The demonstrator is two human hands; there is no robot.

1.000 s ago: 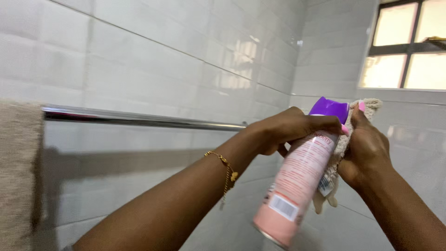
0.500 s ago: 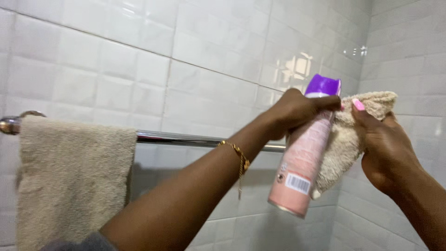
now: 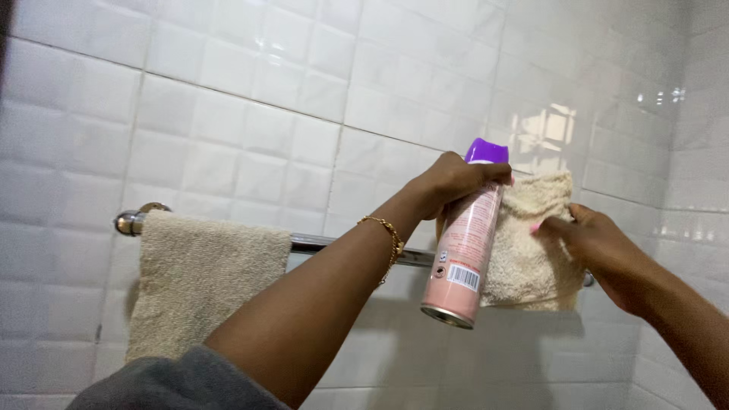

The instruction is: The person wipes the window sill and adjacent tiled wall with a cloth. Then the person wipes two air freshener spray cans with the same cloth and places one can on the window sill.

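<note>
Left hand (image 3: 448, 182) has its fingers wrapped round the pink spray can (image 3: 463, 254), right hand (image 3: 588, 243) pinching the beige cloth (image 3: 531, 250) just beside it. Both have drifted closer to the chrome towel rail (image 3: 311, 243) behind, so wiping looks near.

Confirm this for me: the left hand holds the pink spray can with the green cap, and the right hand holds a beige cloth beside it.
Wrong in one respect: the head view shows the cap is purple, not green. The left hand does hold the pink spray can, and the right hand holds the beige cloth beside it.
</note>
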